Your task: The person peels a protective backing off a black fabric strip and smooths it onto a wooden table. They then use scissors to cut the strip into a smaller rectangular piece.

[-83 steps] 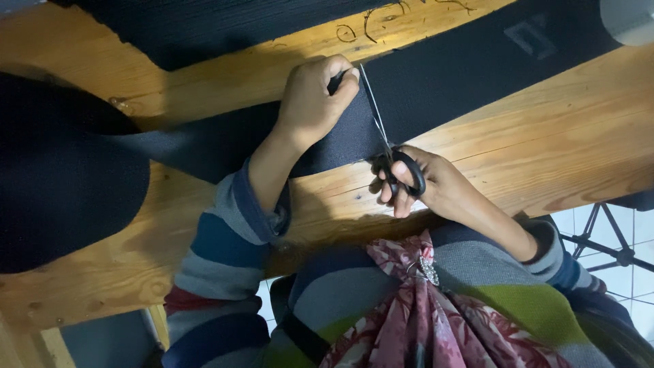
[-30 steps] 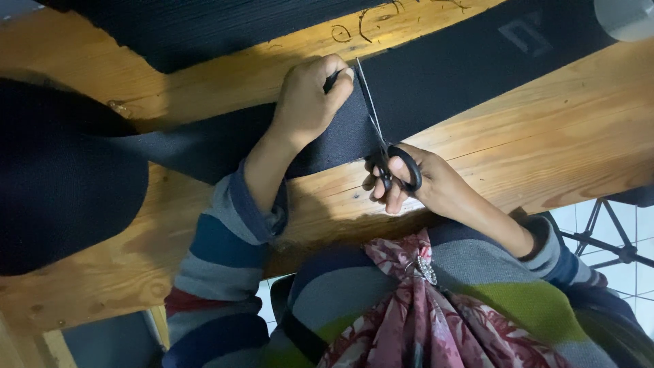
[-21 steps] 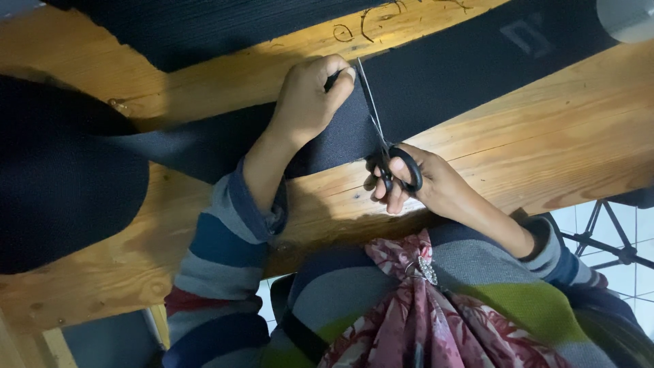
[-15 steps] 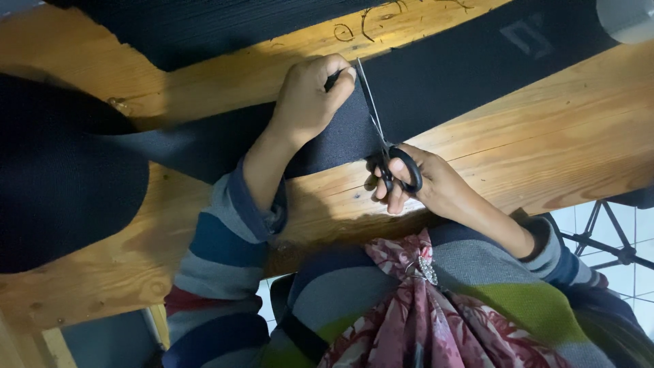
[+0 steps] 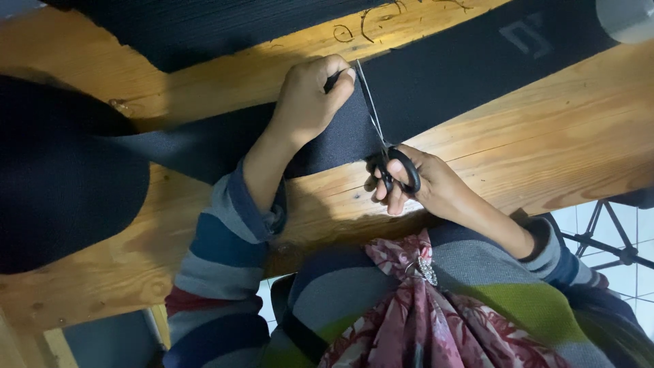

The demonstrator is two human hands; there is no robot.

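The scissors [image 5: 381, 136] now reach further across the black strip [image 5: 449, 75], blade tips near its upper edge; the right hand [image 5: 426, 187] sits slightly higher in the frame.

Wooden table [image 5: 545, 157] fills most of frame, orange-brown planks with visible grain and knots, running diagonally from lower left to upper right. Warm light pools at upper centre, edges dimmer. White tiled floor [image 5: 616, 221] shows lower right, with black metal stand legs [image 5: 603, 238] on it. Grey-blue surface [image 5: 102, 337] at bottom left, under the table edge; unclear what.
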